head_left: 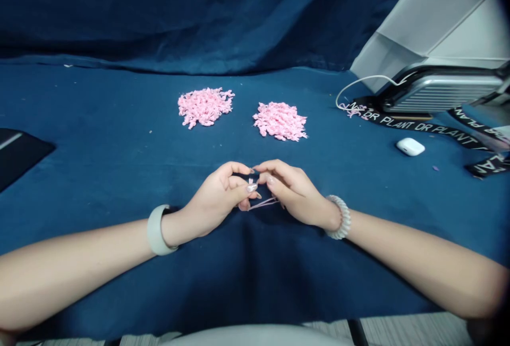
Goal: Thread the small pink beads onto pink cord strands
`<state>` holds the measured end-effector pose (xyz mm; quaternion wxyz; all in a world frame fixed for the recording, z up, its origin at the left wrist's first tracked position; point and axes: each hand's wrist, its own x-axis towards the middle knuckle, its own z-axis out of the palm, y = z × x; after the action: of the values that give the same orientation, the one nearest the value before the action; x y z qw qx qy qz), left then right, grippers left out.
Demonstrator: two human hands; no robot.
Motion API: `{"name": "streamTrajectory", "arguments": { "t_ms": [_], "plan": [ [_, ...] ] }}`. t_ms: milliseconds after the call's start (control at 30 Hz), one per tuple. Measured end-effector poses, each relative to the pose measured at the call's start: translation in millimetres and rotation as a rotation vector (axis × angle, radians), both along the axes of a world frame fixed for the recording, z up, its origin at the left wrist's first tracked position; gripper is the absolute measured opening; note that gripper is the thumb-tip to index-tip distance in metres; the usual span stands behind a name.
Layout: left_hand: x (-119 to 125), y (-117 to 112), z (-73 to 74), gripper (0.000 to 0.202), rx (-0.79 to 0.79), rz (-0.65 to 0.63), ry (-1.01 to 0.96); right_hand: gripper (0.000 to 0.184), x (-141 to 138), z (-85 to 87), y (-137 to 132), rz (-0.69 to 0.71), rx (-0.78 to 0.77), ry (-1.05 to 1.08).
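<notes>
A thin pink strand (pixel 263 203) and a small pink tuft (pixel 251 181) are held above a dark blue cloth (pixel 119 138), pinched closely by the clenched fingertips of the left hand (pixel 213 200) and the right hand (pixel 297 192); neither hand is released; a slip could be caused by the fineness of the strand, and a dropped piece could be lost near a heap of small pink curled pieces (pixel 205 107) or a second such heap (pixel 279 121); the pinch points are largely hidden by the fingers; the strand's ends cannot be made out.
</notes>
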<state>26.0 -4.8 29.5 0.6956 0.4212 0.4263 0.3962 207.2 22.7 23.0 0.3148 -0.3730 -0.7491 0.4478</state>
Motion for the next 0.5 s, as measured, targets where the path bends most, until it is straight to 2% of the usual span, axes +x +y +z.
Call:
{"name": "streamTrajectory", "arguments": {
  "t_ms": [133,200,267,400,500],
  "plan": [
    [0.7,-3.0,0.1,0.06,0.044,-0.002,0.041,0.034,-4.1,0.0,-2.5,0.014,-0.233,0.179],
    [0.6,-3.2,0.8,0.066,0.053,-0.018,0.065,0.033,-6.4,1.8,-3.0,0.055,-0.304,0.185],
    [0.6,-2.8,1.8,0.068,0.069,-0.047,0.1,0.029,-8.1,3.8,-3.0,0.098,-0.321,0.143],
    [1.7,-2.6,3.8,0.064,0.091,-0.096,0.145,0.024,-9.1,6.4,-1.3,0.151,-0.259,0.121],
    [2.8,-2.2,4.1,0.059,0.076,-0.111,0.143,0.023,-9.4,7.4,-0.4,0.147,-0.226,0.118]
  ]
}}
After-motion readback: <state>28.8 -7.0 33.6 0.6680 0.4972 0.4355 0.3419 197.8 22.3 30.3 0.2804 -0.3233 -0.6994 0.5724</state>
